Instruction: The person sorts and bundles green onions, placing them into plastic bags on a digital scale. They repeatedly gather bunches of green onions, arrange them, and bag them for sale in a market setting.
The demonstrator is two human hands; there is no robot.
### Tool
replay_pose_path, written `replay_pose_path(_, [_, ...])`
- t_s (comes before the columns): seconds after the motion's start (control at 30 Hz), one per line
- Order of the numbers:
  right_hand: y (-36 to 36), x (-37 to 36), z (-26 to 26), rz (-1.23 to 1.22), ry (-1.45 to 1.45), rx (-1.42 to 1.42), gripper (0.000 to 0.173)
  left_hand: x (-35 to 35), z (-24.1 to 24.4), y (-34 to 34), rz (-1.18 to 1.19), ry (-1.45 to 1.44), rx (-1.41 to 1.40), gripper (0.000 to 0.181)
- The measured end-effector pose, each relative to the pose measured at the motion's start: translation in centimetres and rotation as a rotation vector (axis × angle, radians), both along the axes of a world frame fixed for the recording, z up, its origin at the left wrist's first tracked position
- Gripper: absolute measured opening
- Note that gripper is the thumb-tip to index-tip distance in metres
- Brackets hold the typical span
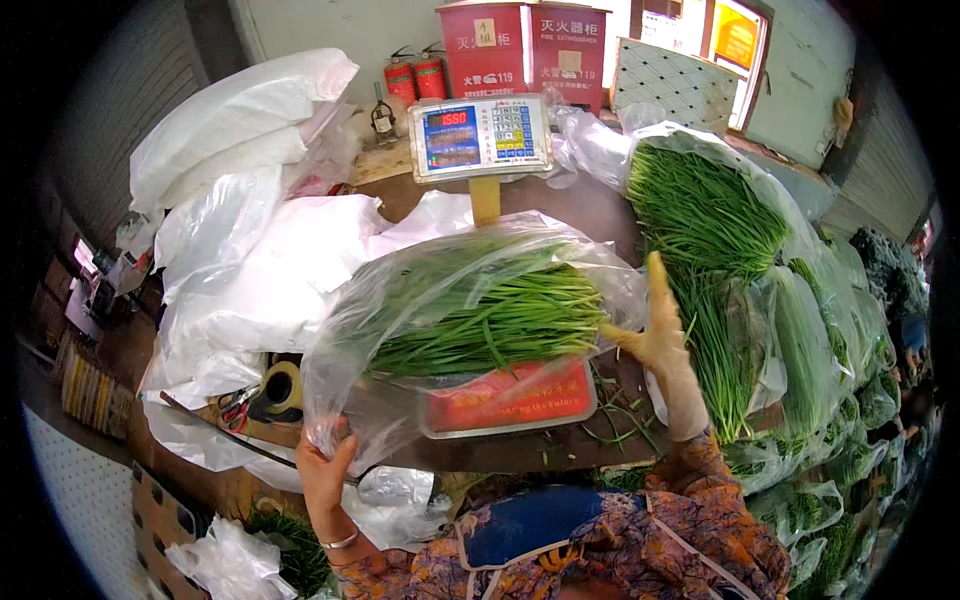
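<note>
A bundle of long green stalks, like garlic chives (495, 322), lies in a clear plastic bag (420, 270) on the red and silver pan of a digital scale (517, 397). The bag's mouth is on the right, where the pale cut ends show. My bare left hand (326, 450) pinches the bag's lower left corner. My right hand (660, 337), in a pale yellowish glove, is spread at the right end of the bundle, its thumb at the stalk ends. The scale's display head (481, 137) stands upright behind on a yellow post, its red digits lit.
White plastic sacks (262, 277) are heaped at the left. Scissors (236, 412) and a tape roll in a dispenser (280, 386) lie near the left edge. More bagged green bundles (705, 210) are stacked at the right. Fire extinguishers (415, 79) and red cabinets (525, 52) stand behind.
</note>
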State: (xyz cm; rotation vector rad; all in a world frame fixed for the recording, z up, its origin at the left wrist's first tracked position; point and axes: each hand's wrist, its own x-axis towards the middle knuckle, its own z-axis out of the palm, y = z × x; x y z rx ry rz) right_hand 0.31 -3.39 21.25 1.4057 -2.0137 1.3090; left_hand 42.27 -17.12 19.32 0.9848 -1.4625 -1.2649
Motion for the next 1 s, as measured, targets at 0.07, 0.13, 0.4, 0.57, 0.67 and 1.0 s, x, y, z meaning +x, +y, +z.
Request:
replay_pose_path(0.07, [-1.0,0.2,-1.9,-0.081,-0.088,0.096,0.064,-0.4,0.6,-0.4,-0.073,-0.008,-0.101,0.016])
replay_pose_path(0.13, [-1.9,-1.6,-2.5,-0.082,-0.317,0.245,0.057,-0.9,1.9,-0.6,-0.119,0.092,-0.156,0.011])
replay_pose_path(0.4, [-2.3,-4.0,11.4,0.848,-0.936,-0.236,0.030,-6.5,16.2,-8.8,-0.030,0.432,-0.036,0.018])
replay_pose_path(0.57, [-1.1,-5.4,19.6,0.992,-0.839,-0.600,0.018,-9.0,25.8,-13.4,-0.380,0.520,-0.349,0.026])
replay_pose_path(0.67, [-3.2,-7.0,21.8,0.818,-0.658,-0.426,0.014,-11.0,28.4,-16.8,-0.257,0.439,-0.339,0.027])
replay_pose_path(1.0, [-7.8,-0.3,21.2,0.977,-0.436,-0.158,0.046,-28.1,24.2,-2.9,-0.815,-0.022,-0.225,0.028])
